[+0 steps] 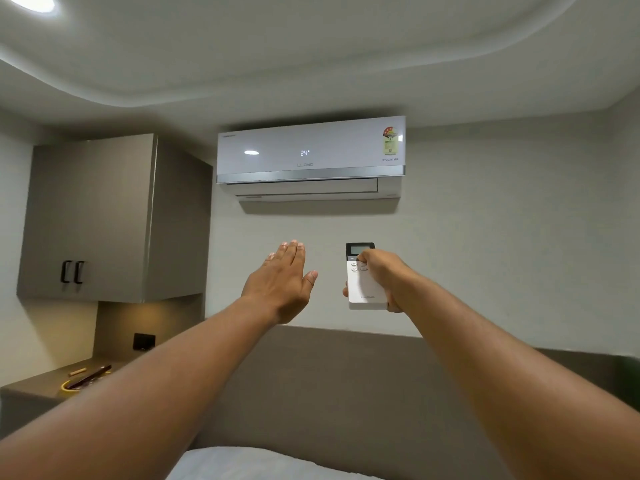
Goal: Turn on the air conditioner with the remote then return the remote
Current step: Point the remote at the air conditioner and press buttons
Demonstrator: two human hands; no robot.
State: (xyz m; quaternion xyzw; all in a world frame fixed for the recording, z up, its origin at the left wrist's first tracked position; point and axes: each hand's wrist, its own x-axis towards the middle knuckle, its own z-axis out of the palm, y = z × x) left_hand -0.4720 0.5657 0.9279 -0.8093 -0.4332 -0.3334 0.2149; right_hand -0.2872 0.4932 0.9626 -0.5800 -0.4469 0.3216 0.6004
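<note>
A white wall-mounted air conditioner [311, 157] hangs high on the far wall, and its front panel shows a lit "24°". My right hand [382, 271] is raised below it, holding a white remote [363, 285] with a dark display at its top, pointed up at the unit. The thumb rests on the buttons under the display. My left hand [282, 282] is stretched out flat beside the remote, fingers together, palm toward the wall, holding nothing.
A grey wall cabinet [104, 216] with two black handles hangs at the left. Below it a side counter [41, 386] carries a yellow dish and small items. A grey headboard [346, 386] runs across the wall, with a white pillow [249, 465] at the bottom.
</note>
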